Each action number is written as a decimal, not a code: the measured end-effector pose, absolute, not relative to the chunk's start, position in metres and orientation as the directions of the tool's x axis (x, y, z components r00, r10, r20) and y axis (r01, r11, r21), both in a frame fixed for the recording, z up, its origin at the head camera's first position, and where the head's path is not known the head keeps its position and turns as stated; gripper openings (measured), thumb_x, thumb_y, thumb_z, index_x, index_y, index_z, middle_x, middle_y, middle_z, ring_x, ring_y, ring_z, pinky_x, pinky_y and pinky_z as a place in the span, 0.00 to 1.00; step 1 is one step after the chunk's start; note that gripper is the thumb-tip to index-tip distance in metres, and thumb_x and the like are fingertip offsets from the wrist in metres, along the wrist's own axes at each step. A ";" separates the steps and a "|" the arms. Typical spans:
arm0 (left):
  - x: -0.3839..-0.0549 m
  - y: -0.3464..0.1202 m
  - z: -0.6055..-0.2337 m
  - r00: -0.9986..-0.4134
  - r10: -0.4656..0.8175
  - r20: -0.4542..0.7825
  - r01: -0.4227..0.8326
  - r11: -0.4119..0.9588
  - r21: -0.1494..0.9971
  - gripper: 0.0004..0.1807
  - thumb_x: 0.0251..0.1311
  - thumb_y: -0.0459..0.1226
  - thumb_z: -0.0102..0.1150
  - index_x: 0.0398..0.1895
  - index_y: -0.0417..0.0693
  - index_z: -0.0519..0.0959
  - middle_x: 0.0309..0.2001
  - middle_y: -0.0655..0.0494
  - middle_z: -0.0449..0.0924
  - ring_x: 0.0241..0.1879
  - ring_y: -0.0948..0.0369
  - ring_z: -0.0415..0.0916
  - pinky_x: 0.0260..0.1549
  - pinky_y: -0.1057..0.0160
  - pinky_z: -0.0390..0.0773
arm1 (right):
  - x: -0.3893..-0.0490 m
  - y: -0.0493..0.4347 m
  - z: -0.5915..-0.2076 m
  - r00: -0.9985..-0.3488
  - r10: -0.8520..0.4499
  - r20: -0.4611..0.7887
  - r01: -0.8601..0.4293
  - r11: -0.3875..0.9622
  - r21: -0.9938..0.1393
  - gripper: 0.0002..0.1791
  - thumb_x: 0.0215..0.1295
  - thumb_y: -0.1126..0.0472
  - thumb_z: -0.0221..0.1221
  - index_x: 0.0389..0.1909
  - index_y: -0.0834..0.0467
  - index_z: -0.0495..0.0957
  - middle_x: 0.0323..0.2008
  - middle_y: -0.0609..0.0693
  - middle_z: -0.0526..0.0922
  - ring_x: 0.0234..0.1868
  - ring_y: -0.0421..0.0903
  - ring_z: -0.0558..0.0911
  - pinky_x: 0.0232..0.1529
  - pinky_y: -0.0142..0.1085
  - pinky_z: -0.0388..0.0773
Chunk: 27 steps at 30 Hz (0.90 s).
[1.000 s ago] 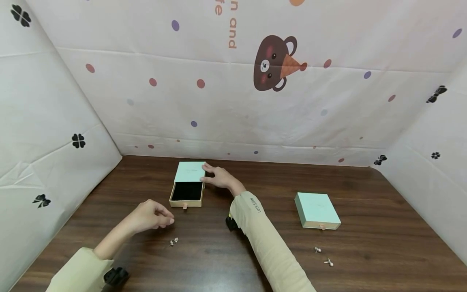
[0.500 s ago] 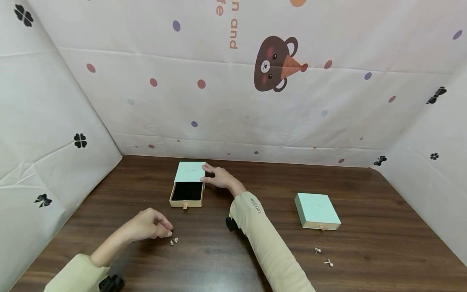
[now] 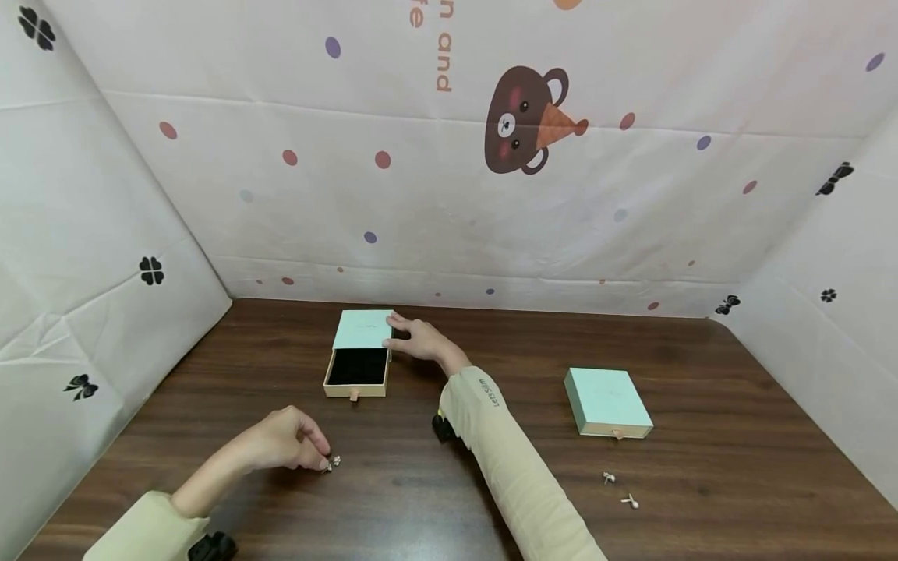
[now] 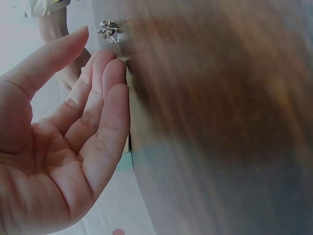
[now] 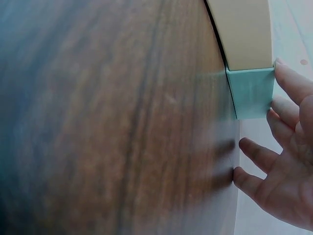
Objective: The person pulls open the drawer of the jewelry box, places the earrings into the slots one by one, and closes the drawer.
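Note:
Beside a pair of small silvery stud earrings on the table, my left hand is held low, its fingertips right at them. In the left wrist view thumb and fingers stand apart, with the earrings just beyond the tips. At the back left, a mint-green jewelry box has its cream drawer pulled out, showing a black lining. My right hand rests at the box's right edge with fingers extended; in the right wrist view a fingertip touches the mint sleeve.
To the right stands a second mint jewelry box, its drawer pushed in. Two more stud earrings, one behind the other, lie in front of it. White patterned sheets border the dark wooden table at the back and sides.
My left hand has come down and forward toward me, reaching the pair of earrings near the drawer box. My right hand has stayed on the box edge.

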State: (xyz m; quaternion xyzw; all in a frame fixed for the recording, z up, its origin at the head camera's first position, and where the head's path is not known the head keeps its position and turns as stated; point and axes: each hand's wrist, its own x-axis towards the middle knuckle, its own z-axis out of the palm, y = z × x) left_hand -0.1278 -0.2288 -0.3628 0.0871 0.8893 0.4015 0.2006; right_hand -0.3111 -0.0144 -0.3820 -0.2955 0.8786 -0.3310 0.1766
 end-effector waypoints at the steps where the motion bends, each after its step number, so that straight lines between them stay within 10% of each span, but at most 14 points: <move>1: -0.128 -0.228 -0.363 -0.904 0.319 -0.286 -0.001 0.665 0.746 0.08 0.40 0.35 0.70 0.24 0.43 0.81 0.20 0.57 0.79 0.21 0.62 0.71 0.21 0.62 0.73 | -0.311 -0.014 -0.382 -0.763 -0.636 -0.115 -0.401 0.605 -0.688 0.33 0.66 0.47 0.50 0.69 0.48 0.51 0.71 0.41 0.46 0.70 0.46 0.48 0.65 0.42 0.53; 27: -0.126 -0.213 -0.363 -0.926 0.287 -0.246 0.069 0.769 0.636 0.10 0.34 0.34 0.73 0.17 0.47 0.78 0.18 0.59 0.75 0.20 0.62 0.70 0.21 0.63 0.69 | -0.310 -0.012 -0.381 -0.747 -0.657 -0.098 -0.424 0.586 -0.690 0.34 0.66 0.48 0.50 0.69 0.50 0.50 0.71 0.44 0.45 0.70 0.46 0.48 0.65 0.41 0.53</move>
